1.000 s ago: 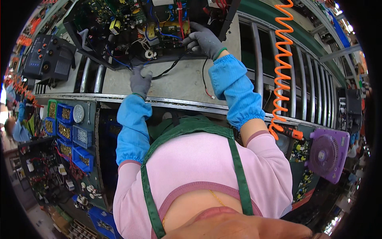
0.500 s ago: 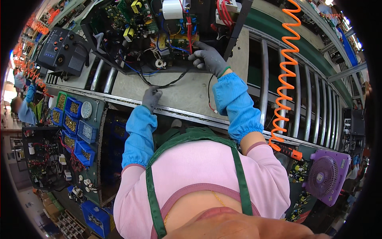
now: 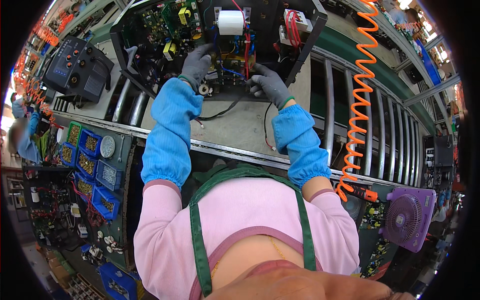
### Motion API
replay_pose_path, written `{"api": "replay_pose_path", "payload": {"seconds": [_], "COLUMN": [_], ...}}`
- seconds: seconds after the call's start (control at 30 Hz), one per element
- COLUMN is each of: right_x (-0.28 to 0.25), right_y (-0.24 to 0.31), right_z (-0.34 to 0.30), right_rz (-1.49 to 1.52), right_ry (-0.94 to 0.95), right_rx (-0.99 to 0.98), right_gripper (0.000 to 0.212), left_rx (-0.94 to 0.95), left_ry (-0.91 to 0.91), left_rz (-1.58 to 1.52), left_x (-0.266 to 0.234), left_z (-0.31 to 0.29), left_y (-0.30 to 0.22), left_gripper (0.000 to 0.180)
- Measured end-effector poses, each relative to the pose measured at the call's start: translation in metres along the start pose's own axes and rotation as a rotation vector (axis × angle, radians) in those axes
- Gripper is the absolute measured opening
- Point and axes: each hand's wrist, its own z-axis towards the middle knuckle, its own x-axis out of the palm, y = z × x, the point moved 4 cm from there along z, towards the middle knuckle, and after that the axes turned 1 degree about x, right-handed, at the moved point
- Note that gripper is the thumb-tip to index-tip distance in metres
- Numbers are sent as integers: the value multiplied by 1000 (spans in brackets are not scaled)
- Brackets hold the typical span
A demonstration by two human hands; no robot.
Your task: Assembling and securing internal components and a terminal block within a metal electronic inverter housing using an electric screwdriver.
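A black open-frame chassis (image 3: 310, 47) lies on the pale board (image 3: 235, 127) at the far side, packed with green circuit boards, a white cylinder (image 3: 231, 23) and red and blue wires (image 3: 247, 47). My left hand (image 3: 197, 64), in a grey glove, reaches into the chassis beside the wiring, its fingers stretched out. At the chassis's near edge, right of the red wires, my right hand (image 3: 270, 84) has its fingers bent but apart, with nothing visible in them. Black cables (image 3: 222, 112) hang over the near edge onto the board. Blue sleeves cover both forearms.
Metal rollers (image 3: 367, 120) run to the right, where an orange coiled hose (image 3: 356, 100) hangs. A black control unit (image 3: 79, 70) stands at left. Blue bins of small fasteners (image 3: 87, 164) sit at near left. A purple fan (image 3: 407, 220) stands at near right.
My left hand has left the black cable at the board's near edge and moved up into the chassis. The right hand has shifted slightly right and nearer to me.
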Motion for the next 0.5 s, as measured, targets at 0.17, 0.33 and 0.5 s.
{"api": "replay_pose_path", "payload": {"seconds": [0.17,0.33,0.5], "right_x": [1,2,1], "right_y": [-2,-5,-4], "right_z": [-3,-4,-5], "right_rz": [-188,-191,-213], "right_ry": [-112,-147,-168], "right_rx": [29,55,54], "right_gripper": [58,59,59], "left_rx": [-6,-153,-169], "left_ry": [88,201,181], "left_rz": [554,882,873], "left_x": [12,15,20], "left_z": [7,24,26], "left_y": [20,14,11], "left_gripper": [47,51,48]}}
